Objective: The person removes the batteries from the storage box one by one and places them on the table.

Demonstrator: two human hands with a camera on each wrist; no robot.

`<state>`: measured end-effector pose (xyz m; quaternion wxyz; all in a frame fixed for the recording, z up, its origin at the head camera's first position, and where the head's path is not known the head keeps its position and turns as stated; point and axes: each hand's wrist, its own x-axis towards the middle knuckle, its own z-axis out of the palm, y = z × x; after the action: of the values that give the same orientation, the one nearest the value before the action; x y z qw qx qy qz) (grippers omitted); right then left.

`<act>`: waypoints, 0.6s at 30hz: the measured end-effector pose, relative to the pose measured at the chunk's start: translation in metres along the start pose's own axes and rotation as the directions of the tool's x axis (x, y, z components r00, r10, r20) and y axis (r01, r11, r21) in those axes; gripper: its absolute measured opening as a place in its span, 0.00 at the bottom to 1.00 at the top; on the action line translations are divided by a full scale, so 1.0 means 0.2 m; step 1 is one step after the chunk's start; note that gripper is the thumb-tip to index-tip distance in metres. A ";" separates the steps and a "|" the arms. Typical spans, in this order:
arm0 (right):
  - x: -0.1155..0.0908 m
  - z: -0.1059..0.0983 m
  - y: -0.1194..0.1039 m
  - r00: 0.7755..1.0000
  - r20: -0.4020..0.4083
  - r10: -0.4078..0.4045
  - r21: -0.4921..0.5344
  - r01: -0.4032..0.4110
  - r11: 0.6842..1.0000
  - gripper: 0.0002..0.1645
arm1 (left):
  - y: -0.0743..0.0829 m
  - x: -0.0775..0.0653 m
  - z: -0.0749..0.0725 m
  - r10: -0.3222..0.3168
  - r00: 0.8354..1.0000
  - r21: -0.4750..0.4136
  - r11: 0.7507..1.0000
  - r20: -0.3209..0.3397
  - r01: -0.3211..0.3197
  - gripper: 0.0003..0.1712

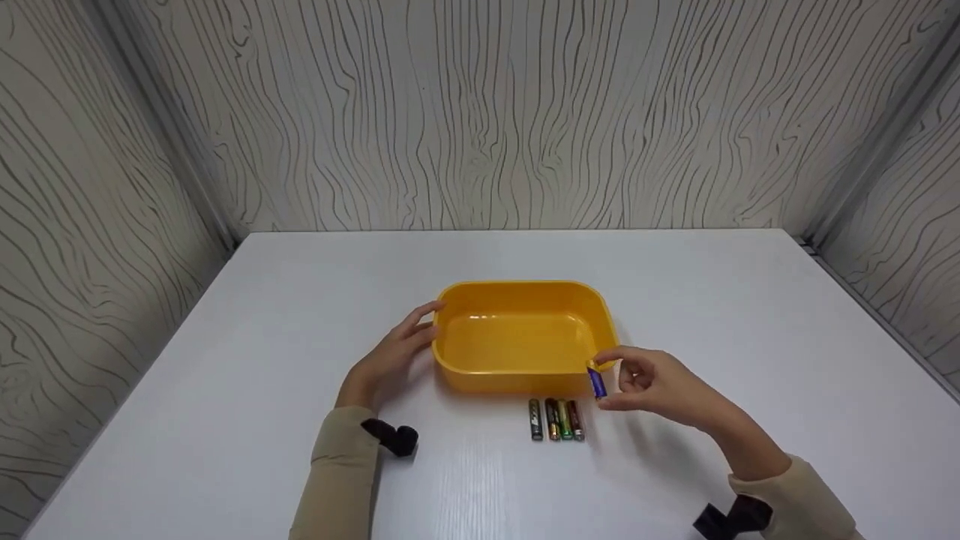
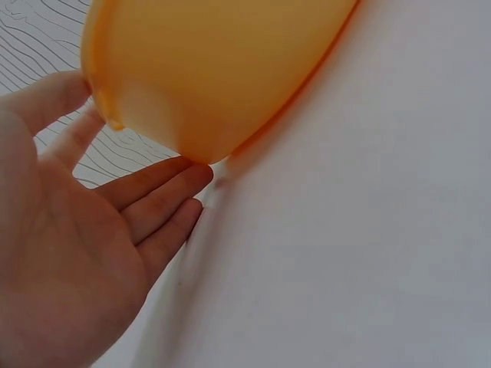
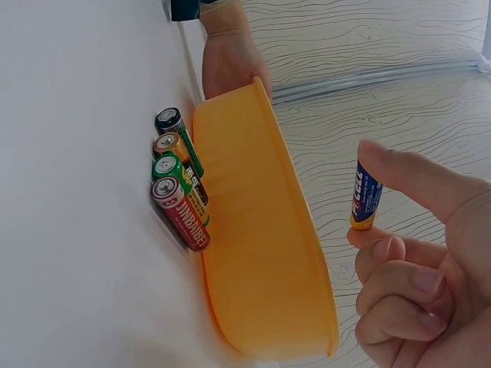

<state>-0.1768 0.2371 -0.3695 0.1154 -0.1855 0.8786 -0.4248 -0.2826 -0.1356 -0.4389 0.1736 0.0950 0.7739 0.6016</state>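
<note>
A yellow rectangular plastic basin (image 1: 510, 382) with rounded corners sits on the white table, its inside bare. At its left end, my left hand (image 1: 390, 360) touches the rim and side wall with extended fingers (image 2: 165, 188). Between thumb and index fingertip, my right hand (image 1: 667, 386) pinches a small blue battery (image 3: 367, 192) with a yellow end, by its two ends. It is held up by the basin's front right corner; the other fingers are curled into the palm. Several batteries lie side by side before the basin: a dark green one (image 1: 535, 420), a red one (image 3: 182, 216) and others between.
The white table (image 1: 247, 420) reaches back to a wood-grain patterned wall (image 1: 480, 120), with similar panels on both sides. Black wrist mounts (image 1: 394, 437) are strapped over the beige sleeves.
</note>
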 end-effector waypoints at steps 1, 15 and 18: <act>-0.01 0.00 0.00 1.000 0.014 -0.001 0.000 0.001 1.000 0.33 | 0.00 0.00 0.00 0.004 1.000 0.003 1.000 0.001 -0.004 0.26; -0.02 0.02 0.06 0.995 0.103 -0.001 -0.075 0.009 0.997 0.28 | 0.01 -0.01 0.00 -0.006 1.000 -0.003 1.000 0.002 0.006 0.26; 0.00 0.03 0.07 0.994 0.106 0.015 -0.086 -0.006 0.996 0.28 | 0.01 -0.01 0.00 -0.018 1.000 -0.008 1.000 -0.003 0.018 0.25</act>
<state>-0.1772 0.2415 -0.3851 0.1562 -0.2081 0.8895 -0.3757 -0.2807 -0.1351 -0.4361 0.1782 0.0863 0.7727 0.6032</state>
